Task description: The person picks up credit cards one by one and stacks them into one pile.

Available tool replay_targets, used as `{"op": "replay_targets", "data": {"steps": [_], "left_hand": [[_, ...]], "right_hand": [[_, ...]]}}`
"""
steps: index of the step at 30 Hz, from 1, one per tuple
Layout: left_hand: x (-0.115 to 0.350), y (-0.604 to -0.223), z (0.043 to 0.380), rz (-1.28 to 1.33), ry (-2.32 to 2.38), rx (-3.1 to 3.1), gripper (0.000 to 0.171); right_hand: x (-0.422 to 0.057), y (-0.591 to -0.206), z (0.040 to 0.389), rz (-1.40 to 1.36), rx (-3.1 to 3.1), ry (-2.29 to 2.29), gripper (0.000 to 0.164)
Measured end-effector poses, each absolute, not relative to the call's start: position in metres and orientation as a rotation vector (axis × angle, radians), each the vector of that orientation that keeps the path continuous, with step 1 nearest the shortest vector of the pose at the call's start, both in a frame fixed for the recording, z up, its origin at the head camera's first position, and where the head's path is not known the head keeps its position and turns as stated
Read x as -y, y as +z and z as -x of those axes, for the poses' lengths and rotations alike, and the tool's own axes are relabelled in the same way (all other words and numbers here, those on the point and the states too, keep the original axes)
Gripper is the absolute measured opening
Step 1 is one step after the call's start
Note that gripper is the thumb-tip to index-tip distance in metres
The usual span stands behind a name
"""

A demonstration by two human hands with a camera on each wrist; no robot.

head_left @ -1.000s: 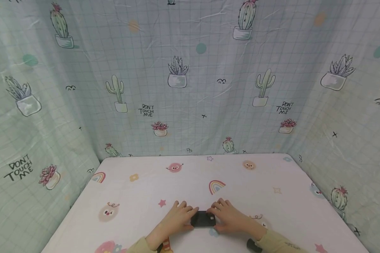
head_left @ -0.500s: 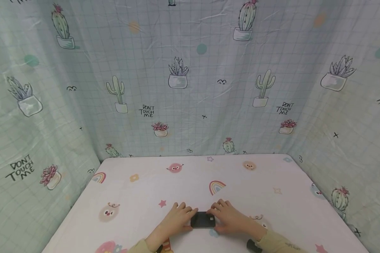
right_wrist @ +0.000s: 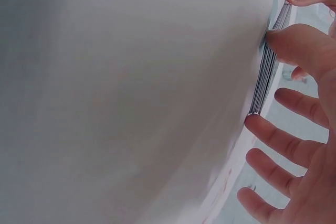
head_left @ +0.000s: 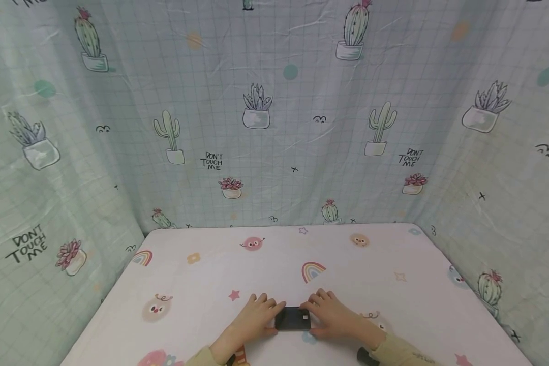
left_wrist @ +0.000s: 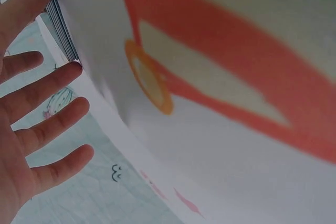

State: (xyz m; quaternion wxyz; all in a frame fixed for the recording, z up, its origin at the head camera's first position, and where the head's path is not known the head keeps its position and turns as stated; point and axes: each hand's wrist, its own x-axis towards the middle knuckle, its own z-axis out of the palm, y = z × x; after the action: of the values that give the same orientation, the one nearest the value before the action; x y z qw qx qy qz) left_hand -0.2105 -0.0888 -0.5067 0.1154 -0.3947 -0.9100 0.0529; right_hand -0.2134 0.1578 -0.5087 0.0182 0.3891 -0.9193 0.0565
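A stack of dark cards (head_left: 293, 319) lies flat near the front of the table, with a small light square at the right of its top face. My left hand (head_left: 254, 317) holds its left end between thumb and index finger, while my right hand (head_left: 331, 313) does the same at the right end. In the left wrist view the layered card edges (left_wrist: 63, 27) run between thumb and index fingertip; the other fingers are spread apart. From the right wrist, the thin layers of the stack (right_wrist: 265, 74) show between my right thumb and index finger.
A white table cover (head_left: 256, 272) printed with rainbows, stars and smiling faces lies under the hands. Hanging cactus-print cloth (head_left: 279, 193) closes off the back and both sides. A dark band (head_left: 367, 356) shows at the right wrist.
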Motion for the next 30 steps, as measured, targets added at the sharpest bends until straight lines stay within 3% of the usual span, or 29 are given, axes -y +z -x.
{"op": "replay_targets", "data": {"steps": [30], "left_hand": [[0.092, -0.5052, 0.209, 1.136, 0.093, 2.725, 0.059]], "right_hand": [[-0.1635, -0.5133, 0.2132, -1.161, 2.913, 0.232, 0.049]]}}
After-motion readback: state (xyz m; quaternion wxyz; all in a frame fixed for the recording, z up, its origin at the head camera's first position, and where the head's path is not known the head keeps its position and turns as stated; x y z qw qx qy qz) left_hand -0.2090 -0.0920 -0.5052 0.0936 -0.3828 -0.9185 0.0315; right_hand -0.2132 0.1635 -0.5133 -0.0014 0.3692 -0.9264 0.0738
